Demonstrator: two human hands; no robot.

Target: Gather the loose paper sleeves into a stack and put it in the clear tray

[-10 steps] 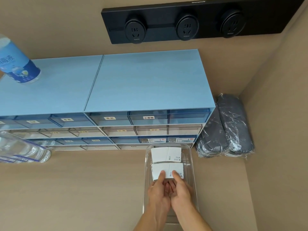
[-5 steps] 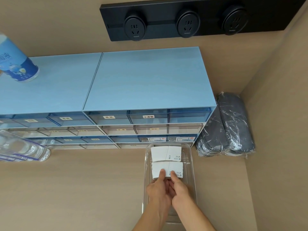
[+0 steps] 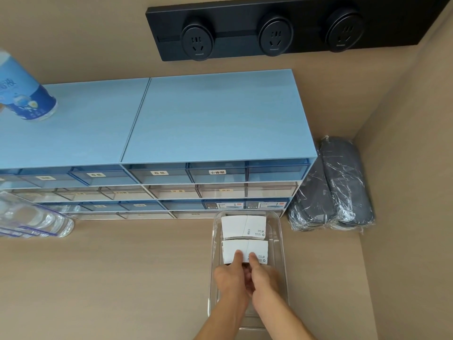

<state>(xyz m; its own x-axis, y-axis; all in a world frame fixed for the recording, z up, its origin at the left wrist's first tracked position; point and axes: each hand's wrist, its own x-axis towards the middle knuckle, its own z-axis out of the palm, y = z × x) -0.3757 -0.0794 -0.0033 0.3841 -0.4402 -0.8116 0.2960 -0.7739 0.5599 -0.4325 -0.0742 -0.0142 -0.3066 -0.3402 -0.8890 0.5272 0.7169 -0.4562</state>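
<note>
Setting the near stack of sleeves down inside the tray.

The left hand (image 3: 230,278) and right hand (image 3: 263,278) meet over the clear plastic rectangular tray (image 3: 282,266) on the tan counter (image 3: 122,278), each pinching the near edge of the flat white paper sleeve stack (image 3: 245,250), thumbs on top. Whether it already rests on the tray floor is hard to tell. Next, probably: let go and draw back without skewing it. Beyond lies a second white sleeve stack (image 3: 244,227), edges squared, small print at right.
</note>
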